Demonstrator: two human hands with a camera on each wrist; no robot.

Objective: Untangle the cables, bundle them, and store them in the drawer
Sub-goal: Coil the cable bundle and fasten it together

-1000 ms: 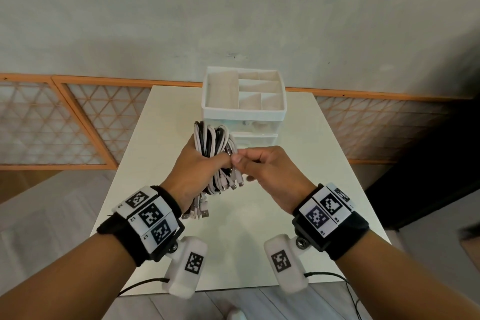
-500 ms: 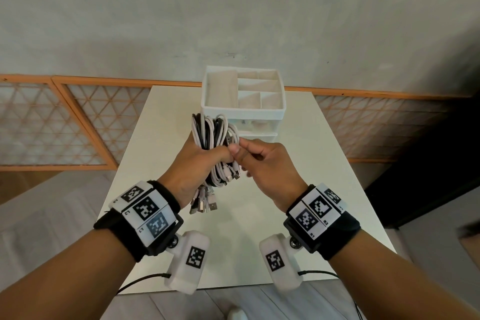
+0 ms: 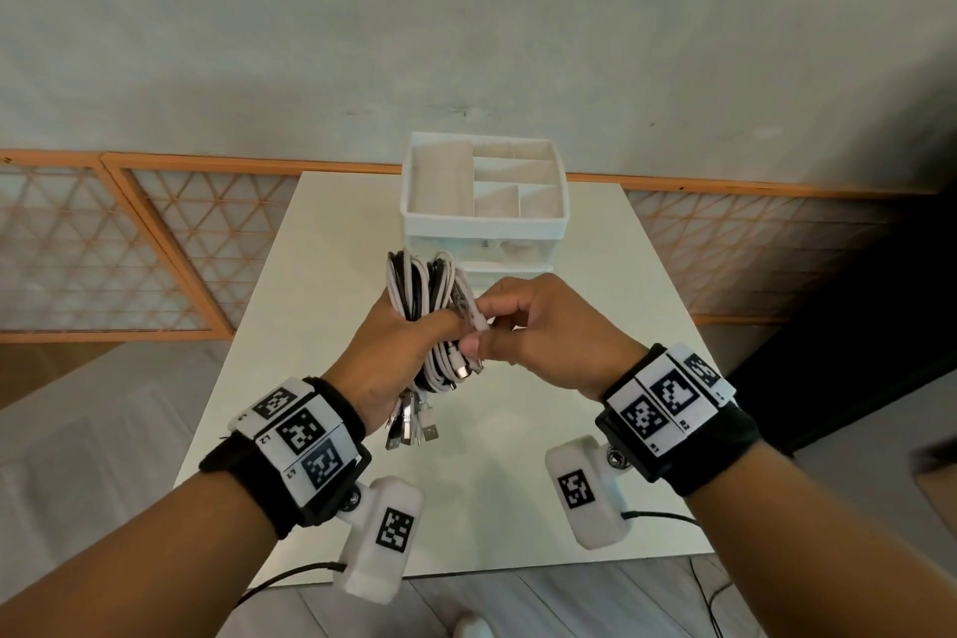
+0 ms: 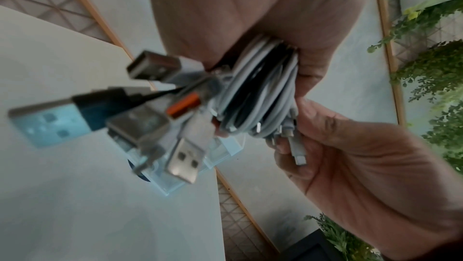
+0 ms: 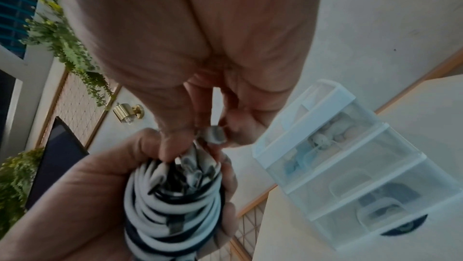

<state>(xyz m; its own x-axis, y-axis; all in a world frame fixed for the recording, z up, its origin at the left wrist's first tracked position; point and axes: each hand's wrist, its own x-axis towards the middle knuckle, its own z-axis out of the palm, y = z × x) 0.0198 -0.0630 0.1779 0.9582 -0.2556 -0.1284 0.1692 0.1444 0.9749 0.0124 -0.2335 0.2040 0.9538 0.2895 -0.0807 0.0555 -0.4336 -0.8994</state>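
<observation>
Two hands: both over table [image 3: 321, 275], meeting at cables
Left hand [image 3: 396, 358]: wrapped round cable bundle [image 3: 427, 295], plugs [image 3: 411, 425] dangling below
Right hand [image 3: 544, 332]: pinching a loose cable end [image 3: 474, 319] beside bundle
Behind: drawer unit [image 3: 487, 218], drawers closed, bundle partly blocking its front
Far right: dark furniture [image 3: 854, 306]

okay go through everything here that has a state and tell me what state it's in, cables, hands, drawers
Cable bundle: coiled, held above the table, plugs dangling.
Left hand: gripping the bundle.
Right hand: pinching a white cable end.
Drawer unit: drawers closed, top tray empty.
</observation>
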